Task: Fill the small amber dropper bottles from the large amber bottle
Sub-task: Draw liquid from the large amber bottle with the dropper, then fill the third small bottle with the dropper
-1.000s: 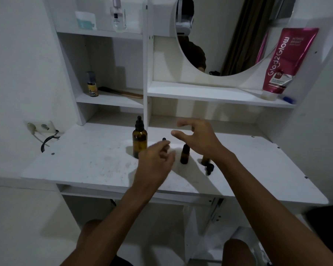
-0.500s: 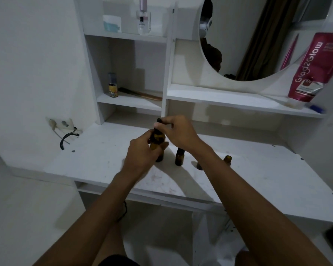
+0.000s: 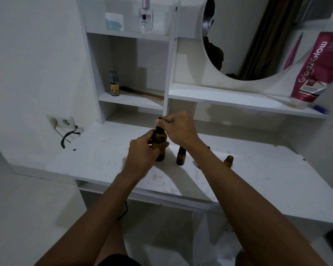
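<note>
The large amber bottle [image 3: 160,144] stands on the white vanity table [image 3: 104,150], a little left of centre. My left hand [image 3: 142,153] grips its body from the near side. My right hand [image 3: 178,127] pinches the black dropper cap [image 3: 159,120] on top of it. Just to the right stands a small amber dropper bottle [image 3: 180,156] with its top hidden behind my right wrist. Another small amber bottle [image 3: 228,161] stands uncapped further right, beyond my right forearm.
Shelves rise behind the table, holding a yellow-labelled bottle [image 3: 114,83], a comb [image 3: 142,92] and a clear perfume bottle [image 3: 146,15]. A round mirror [image 3: 258,35] and a pink tube [image 3: 313,70] are at the right. A wall socket with a black cable [image 3: 68,135] is at the left.
A second ago both hands hovered open over the bottles. They have closed on the large amber bottle, left on the body and right on the cap. The camera has shifted left.
</note>
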